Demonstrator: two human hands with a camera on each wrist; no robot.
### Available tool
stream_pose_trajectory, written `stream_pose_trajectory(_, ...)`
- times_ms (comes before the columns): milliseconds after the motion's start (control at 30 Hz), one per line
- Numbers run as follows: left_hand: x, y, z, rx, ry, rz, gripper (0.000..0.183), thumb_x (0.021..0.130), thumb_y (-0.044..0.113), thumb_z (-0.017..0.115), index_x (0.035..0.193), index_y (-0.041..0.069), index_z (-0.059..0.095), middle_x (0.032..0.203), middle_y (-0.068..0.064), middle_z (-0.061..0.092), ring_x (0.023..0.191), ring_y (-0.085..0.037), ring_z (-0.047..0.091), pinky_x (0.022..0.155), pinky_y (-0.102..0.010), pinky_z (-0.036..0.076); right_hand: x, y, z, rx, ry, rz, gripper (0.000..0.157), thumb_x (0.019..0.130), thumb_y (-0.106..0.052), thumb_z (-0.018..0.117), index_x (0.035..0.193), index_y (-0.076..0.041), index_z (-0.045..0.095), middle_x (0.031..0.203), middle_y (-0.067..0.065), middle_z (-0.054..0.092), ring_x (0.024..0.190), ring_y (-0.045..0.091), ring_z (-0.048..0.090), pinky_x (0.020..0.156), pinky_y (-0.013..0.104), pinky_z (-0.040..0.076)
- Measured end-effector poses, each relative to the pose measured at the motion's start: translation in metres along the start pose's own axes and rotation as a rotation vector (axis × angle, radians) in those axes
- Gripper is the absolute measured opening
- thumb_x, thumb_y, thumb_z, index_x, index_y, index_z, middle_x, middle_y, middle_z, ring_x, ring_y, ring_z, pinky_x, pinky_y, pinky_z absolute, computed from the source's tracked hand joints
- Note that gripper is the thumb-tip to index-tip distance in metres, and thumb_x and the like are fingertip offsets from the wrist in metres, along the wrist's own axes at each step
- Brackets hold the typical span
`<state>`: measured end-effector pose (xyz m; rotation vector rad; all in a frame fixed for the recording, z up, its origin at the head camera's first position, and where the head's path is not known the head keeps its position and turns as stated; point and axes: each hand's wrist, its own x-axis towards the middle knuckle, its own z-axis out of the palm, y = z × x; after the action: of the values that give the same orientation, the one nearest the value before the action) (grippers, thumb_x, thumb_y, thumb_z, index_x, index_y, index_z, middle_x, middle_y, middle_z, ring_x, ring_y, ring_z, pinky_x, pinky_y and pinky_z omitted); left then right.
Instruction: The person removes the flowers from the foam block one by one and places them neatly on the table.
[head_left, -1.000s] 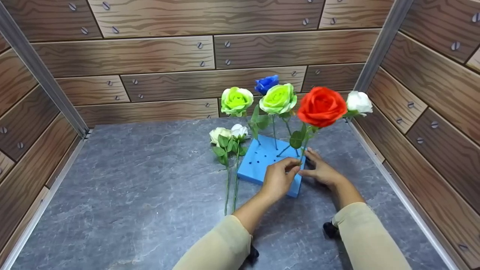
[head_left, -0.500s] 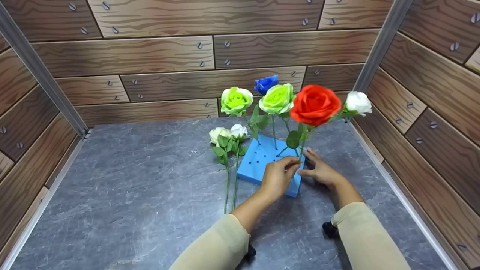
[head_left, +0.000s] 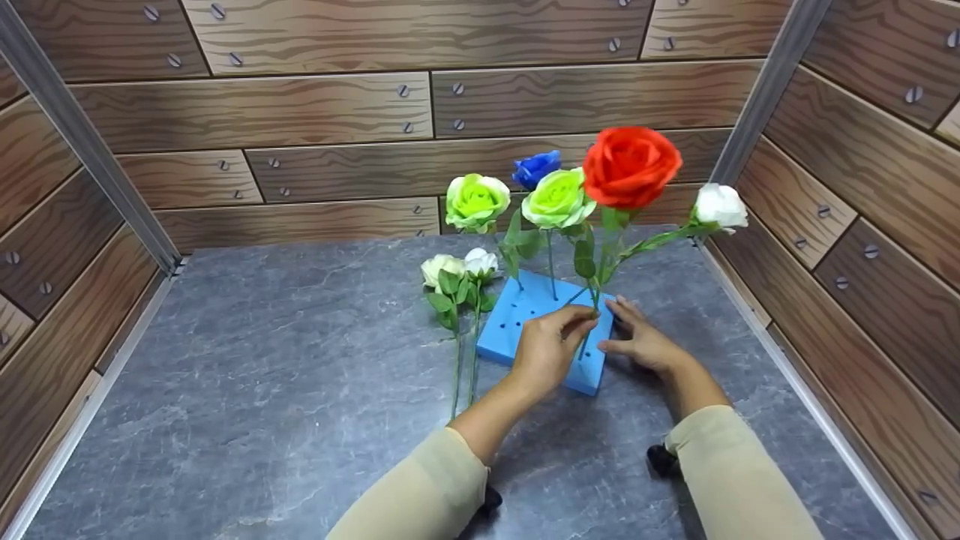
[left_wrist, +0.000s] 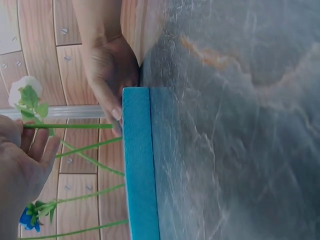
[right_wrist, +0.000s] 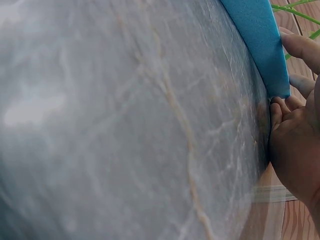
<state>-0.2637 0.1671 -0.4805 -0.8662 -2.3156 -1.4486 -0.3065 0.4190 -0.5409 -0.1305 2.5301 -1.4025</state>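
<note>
A cream rose lay on the grey marbled tabletop just left of the blue block, its stem running toward the person. A lying white rose was close on its right, between it and the block, leaves overlapping. Next, a left green rose stood above the block's far left part, its stem planted in the top. Above the block's far side came a blue rose, with a right green rose in front of it, its stem also in the block.

Over the block's top, the left hand pinched the stem of a red rose between thumb and fingers. That rose was held nearly upright above the block's right part, its stem's lower end just short of the top surface. At the block's right side, the right hand rested with thumb and fingers spread against the edge, not clenched. Farthest right, a leaning white rose reached out past the block's far right corner.
</note>
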Motion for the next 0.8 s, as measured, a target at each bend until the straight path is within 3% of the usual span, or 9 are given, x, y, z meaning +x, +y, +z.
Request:
stream_pose_trajectory(200, -0.001, 0.0, -0.006, -0.025, -0.019, -0.024, 0.025, 0.109, 0.027, 0.065, 0.125, 0.014, 0.079, 0.117, -0.002, 0.084, 0.106, -0.012, 0.08, 0.086, -0.012, 0.062, 0.0, -0.001, 0.001, -0.001, -0.001, 0.015, 0.102, 0.101, -0.029, 0.079, 0.175, -0.008, 0.01, 0.182, 0.023, -0.014, 0.168, 0.052, -0.007, 0.136, 0.071, 0.015)
stream_pose_trajectory(400, -0.003, -0.002, -0.01, -0.043, 0.004, 0.014, 0.022, 0.109, 0.025, 0.065, 0.123, 0.014, 0.079, 0.116, -0.002, 0.084, 0.103, -0.011, 0.08, 0.083, -0.01, 0.062, -0.001, -0.003, 0.002, 0.009, -0.003, 0.01, 0.103, 0.102, -0.026, 0.078, 0.174, -0.006, 0.008, 0.181, 0.026, -0.015, 0.166, 0.055, 0.002, 0.135, 0.072, 0.02)
stream_pose_trajectory(600, -0.003, -0.004, -0.017, -0.057, 0.03, 0.042, 0.021, 0.109, 0.022, 0.066, 0.122, 0.013, 0.079, 0.115, -0.004, 0.084, 0.098, -0.012, 0.08, 0.079, -0.01, 0.061, 0.001, -0.003, 0.001, 0.001, 0.008, 0.017, 0.103, 0.101, -0.026, 0.08, 0.174, -0.006, 0.01, 0.181, 0.024, -0.014, 0.167, 0.054, 0.0, 0.136, 0.07, 0.014)
stream_pose_trajectory(800, -0.004, -0.007, -0.025, -0.057, 0.04, 0.021, 0.02, 0.108, 0.022, 0.066, 0.122, 0.013, 0.079, 0.116, -0.006, 0.084, 0.102, -0.014, 0.08, 0.08, -0.01, 0.062, 0.003, -0.003, 0.001, -0.007, 0.007, 0.024, 0.105, 0.1, -0.029, 0.08, 0.174, -0.006, 0.01, 0.182, 0.023, -0.015, 0.168, 0.052, -0.001, 0.137, 0.068, 0.015)
